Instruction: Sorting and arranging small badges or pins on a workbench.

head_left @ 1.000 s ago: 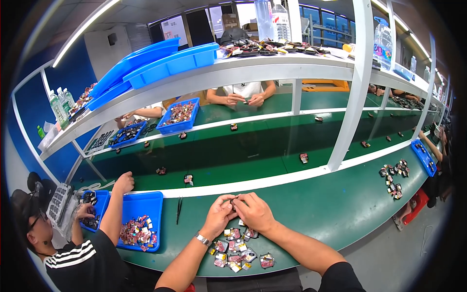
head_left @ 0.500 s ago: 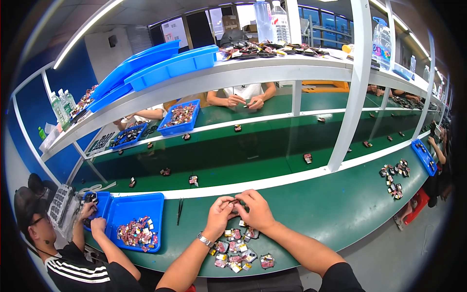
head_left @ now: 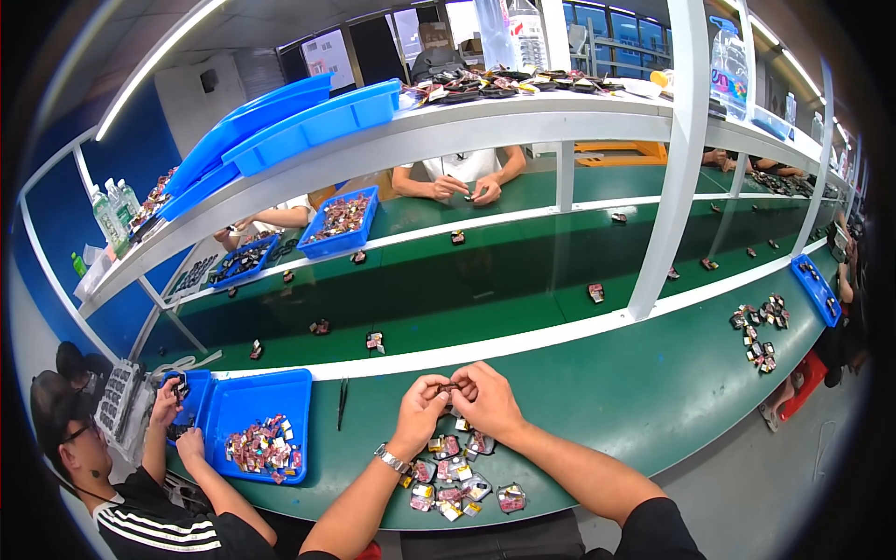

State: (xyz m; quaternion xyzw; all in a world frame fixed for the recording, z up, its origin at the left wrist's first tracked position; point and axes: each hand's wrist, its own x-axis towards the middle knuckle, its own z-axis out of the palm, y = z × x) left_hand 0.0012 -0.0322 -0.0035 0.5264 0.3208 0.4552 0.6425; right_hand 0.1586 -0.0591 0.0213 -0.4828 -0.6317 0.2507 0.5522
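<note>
My left hand point(head_left: 420, 413) and my right hand point(head_left: 486, 403) meet over the green bench. Between their fingertips they pinch a small dark electronic part point(head_left: 449, 388), mostly covered by the fingers. Both hands are closed on it, thumbs and forefingers close together. Just below, nearer me, lies a loose cluster of small electronic assemblies point(head_left: 451, 471) with red boards, silver and yellow pieces and dark casings. One assembly point(head_left: 511, 497) rests slightly apart at the cluster's right. Dark tweezers point(head_left: 343, 403) lie on the bench to the left of my hands.
A blue tray point(head_left: 306, 397) of red-and-white parts stands left, beside a co-worker point(head_left: 159, 504). Beyond a white rail, a green conveyor point(head_left: 485, 308) carries scattered assemblies. A white post point(head_left: 667, 205) and shelf point(head_left: 523, 128) stand ahead. More assemblies point(head_left: 761, 329) and a blue tray point(head_left: 815, 291) lie right.
My fingers have shifted around the part, the right ones curling in closer. The co-worker at left has raised a hand with a dark piece. Pieces on the conveyor sit slightly farther right.
</note>
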